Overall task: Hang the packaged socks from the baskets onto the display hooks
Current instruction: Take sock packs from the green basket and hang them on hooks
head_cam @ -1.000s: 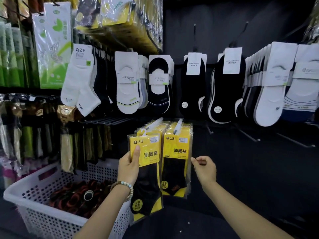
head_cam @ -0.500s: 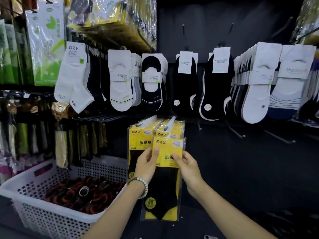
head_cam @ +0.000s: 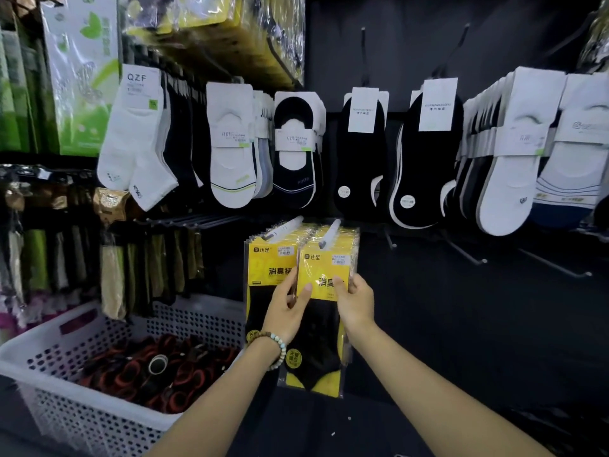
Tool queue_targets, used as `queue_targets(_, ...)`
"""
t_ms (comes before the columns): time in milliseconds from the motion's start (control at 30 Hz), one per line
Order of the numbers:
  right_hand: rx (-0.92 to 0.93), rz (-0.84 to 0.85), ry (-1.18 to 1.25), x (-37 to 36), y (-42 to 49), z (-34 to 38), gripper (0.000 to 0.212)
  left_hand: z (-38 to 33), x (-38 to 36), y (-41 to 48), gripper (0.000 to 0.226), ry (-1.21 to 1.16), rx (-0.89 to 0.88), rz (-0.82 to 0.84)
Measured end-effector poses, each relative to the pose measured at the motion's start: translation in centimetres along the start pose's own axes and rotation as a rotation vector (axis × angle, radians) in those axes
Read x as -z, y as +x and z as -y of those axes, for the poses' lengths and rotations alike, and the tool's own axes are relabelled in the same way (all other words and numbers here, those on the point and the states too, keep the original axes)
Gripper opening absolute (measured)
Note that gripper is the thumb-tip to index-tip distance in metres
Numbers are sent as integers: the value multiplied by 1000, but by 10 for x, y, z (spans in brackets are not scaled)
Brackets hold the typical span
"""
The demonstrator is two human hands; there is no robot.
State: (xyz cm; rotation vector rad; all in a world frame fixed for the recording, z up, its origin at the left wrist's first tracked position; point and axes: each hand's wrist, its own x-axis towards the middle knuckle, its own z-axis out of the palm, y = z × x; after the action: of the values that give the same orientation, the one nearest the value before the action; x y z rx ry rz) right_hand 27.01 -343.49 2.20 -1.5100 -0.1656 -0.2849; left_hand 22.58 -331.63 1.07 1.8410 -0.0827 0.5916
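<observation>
White QZF ankle socks [head_cam: 135, 143] hanging upper left, white no-show socks [head_cam: 230, 159] just beside them, 2 black no-show pairs [head_cam: 361, 166] mid-row, white pack with green leaf [head_cam: 82, 77] up top, olive and tan packs [head_cam: 113, 278] lower left.

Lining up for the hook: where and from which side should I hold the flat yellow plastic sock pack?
Pinch the sock pack by both side edges, from below in front, as left hand and right hand do; that leaves its top free for the white-tipped hook.

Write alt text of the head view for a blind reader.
The left hand and right hand hold a yellow sock pack at the tip of a white display hook carrying identical packs. A white perforated basket stands lower left; carded socks hang above.
</observation>
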Motion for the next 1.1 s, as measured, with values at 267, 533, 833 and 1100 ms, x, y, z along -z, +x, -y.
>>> queue_targets(267, -144, -30, -18, 17, 6, -25, 20, 29, -8, 14, 63, 69, 25, 12)
queue_targets(533, -255, 158, -155, 110, -63, -70, 20, 62, -4, -71, 58, 129, 160, 54)
queue_targets(833, -589, 128, -690, 270, -235, -229, 31, 141, -95, -287, 39, 10, 635, 349)
queue_targets(1100, -1055, 94, -468, 303, -316, -272, 35, 169, -175, -404, 35, -5, 845, 621)
